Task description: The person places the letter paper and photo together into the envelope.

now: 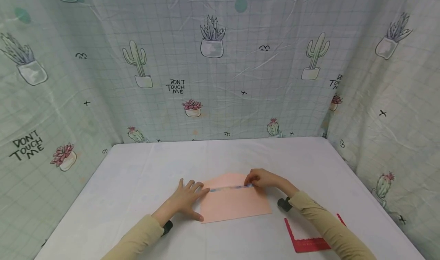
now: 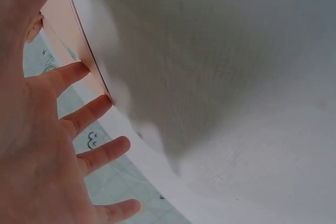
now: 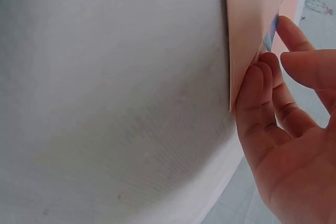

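A pink envelope (image 1: 233,202) is lying flat near the middle of the white table (image 1: 137,176), its pointed flap opening toward the far side. A thin bluish strip (image 1: 230,188) is running across the envelope along the fold line of the flap.

The left hand (image 1: 187,200) is resting flat on the table at the envelope's left edge, fingers spread and straight, fingertips pressing on the paper; it is gripping nothing. The left wrist view is confirming this: splayed fingers (image 2: 79,72) are lying against the pink edge (image 2: 73,30).

The right hand (image 1: 262,179) is sitting at the right end of the strip, fingers curled, thumb and forefinger pinching the strip's end at the envelope's upper right corner. In the right wrist view the fingertips (image 3: 291,30) are closing on a small blue tab (image 3: 271,30) at the envelope's edge (image 3: 252,35).

A red ruler-like piece (image 1: 306,241) is lying on the table at the near right, partly under the right sleeve (image 1: 326,229). A cactus-print curtain (image 1: 213,61) is enclosing the table on the left, far and right sides
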A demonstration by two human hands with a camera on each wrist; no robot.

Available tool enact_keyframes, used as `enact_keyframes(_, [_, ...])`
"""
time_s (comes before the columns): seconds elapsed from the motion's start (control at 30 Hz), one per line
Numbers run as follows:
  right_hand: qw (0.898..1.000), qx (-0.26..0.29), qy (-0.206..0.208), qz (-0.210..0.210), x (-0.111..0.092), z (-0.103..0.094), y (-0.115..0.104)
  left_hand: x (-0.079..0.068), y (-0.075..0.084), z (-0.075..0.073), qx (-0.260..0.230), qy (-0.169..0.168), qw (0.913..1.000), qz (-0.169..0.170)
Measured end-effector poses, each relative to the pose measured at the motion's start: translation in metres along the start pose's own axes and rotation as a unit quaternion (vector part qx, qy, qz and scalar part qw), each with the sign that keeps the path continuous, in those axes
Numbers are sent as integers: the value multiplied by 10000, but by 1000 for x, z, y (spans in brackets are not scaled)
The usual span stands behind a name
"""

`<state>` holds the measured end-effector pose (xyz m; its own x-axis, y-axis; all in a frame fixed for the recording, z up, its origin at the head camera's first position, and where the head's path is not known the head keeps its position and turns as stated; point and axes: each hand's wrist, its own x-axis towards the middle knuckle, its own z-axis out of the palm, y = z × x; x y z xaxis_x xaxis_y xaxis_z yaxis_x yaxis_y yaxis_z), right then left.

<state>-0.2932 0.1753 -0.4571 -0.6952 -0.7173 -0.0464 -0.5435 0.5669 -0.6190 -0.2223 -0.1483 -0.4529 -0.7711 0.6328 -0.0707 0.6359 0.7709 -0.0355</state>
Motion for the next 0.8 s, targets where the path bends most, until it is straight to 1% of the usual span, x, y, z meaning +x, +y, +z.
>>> enact_keyframes(0.17, [9998, 121, -151, -45, 0, 4, 1, 2, 0, 0, -80, -78, 9999, -24])
enact_keyframes(0.27, [9998, 91, -200, -28, 0, 6, 1, 3, 1, 0, -176, -57, 9998, -12])
enact_keyframes(0.3, [9997, 73, -211, -8, 0, 6, 1, 2, 1, 0, -204, -27, 9998, -2])
enact_keyframes(0.33, [9997, 50, -224, 4, 0, 6, 1, 3, -2, 8, -180, 130, 9997, 84])
enact_keyframes(0.43, [9996, 18, -269, 22, 0, 6, 1, 2, -3, 10, -220, 242, 9994, 132])
enact_keyframes(0.5, [9996, 2, -295, 12, 0, 6, 1, 3, -3, 11, -139, 284, 9994, 139])
enact_keyframes(0.53, [9995, -10, -304, 5, 0, 6, 1, 3, -2, 11, -97, 272, 9995, 134])
enact_keyframes(0.57, [9995, -16, -313, -1, 0, 6, 1, 3, 1, 4, -93, 133, 9999, 48])
enact_keyframes(0.8, [9994, -100, -318, -2, -1, 4, -2, 8, 3, 0, 190, -129, 9996, -146])
